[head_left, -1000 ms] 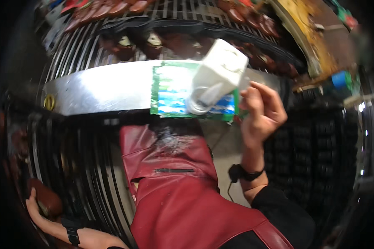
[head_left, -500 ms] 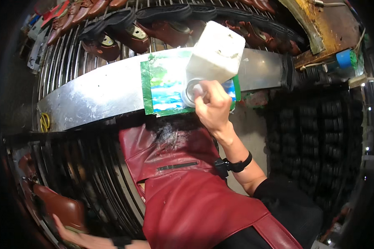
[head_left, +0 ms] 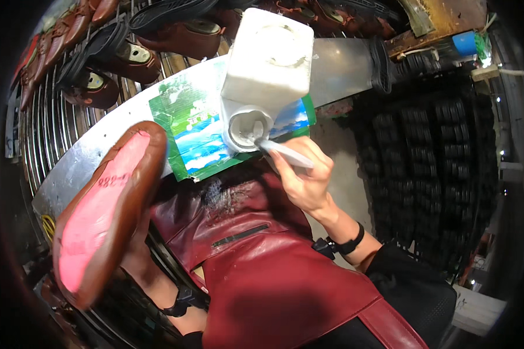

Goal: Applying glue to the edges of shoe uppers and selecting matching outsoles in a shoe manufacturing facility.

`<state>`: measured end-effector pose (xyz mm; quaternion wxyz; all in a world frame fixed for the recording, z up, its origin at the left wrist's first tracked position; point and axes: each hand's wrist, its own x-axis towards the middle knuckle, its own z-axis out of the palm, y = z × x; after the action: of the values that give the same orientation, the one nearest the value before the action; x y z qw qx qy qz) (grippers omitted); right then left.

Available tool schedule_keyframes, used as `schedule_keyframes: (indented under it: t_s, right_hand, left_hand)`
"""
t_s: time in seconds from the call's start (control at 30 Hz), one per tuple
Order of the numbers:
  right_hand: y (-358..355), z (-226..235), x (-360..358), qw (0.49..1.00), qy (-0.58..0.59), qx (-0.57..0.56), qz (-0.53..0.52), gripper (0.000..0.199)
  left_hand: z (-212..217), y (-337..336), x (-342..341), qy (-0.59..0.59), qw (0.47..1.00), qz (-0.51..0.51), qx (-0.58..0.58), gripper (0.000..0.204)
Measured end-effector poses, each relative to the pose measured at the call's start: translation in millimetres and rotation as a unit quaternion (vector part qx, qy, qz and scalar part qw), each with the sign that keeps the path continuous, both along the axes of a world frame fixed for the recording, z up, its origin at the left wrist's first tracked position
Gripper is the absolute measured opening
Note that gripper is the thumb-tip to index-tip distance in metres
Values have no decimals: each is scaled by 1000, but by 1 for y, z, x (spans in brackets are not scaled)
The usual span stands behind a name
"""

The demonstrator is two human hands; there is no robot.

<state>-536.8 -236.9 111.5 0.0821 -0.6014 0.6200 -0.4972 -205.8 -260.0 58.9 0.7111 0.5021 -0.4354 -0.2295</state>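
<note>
My left hand [head_left: 138,255] holds up a brown leather shoe upper [head_left: 151,174] without a sole, its pink underside facing me. My fingers are mostly hidden behind it. In my right hand [head_left: 308,180] is a pale-handled brush [head_left: 291,155], pinched between thumb and fingers. Its tip dips into a round white cup [head_left: 229,135] with whitish stuff inside. That cup stands on a green and blue printed sheet [head_left: 201,154], right against a square white plastic container [head_left: 268,64].
Under the sheet runs a curved metal bench top [head_left: 93,142]. Beyond it, a rod rack carries brown shoe uppers [head_left: 183,43] and black soles [head_left: 169,16]. Stacks of black soles [head_left: 425,157] fill the right side. A black sole [head_left: 381,65] lies at the bench's right end.
My left hand has lifted the brown shoe upper from the lower-left rack to beside the bench, underside now toward me. The brush in my right hand has come into clear view at the cup.
</note>
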Motion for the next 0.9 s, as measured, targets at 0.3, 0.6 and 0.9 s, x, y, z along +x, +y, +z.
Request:
schedule_keyframes:
  t_s: [0.3, 0.6, 0.9]
  right_hand:
    - [-14, 9, 17, 903, -400, 117, 101, 10]
    - [-69, -11, 109, 795, -477, 250, 277, 12]
    - [-141, -31, 142, 891, -357, 206, 189, 19]
  left_hand:
    - [-32, 1, 29, -519, 842, -129, -76, 38]
    - [-35, 4, 31, -520, 846, -94, -67, 32]
    - [-31, 4, 30, -518, 847, -100, -65, 25]
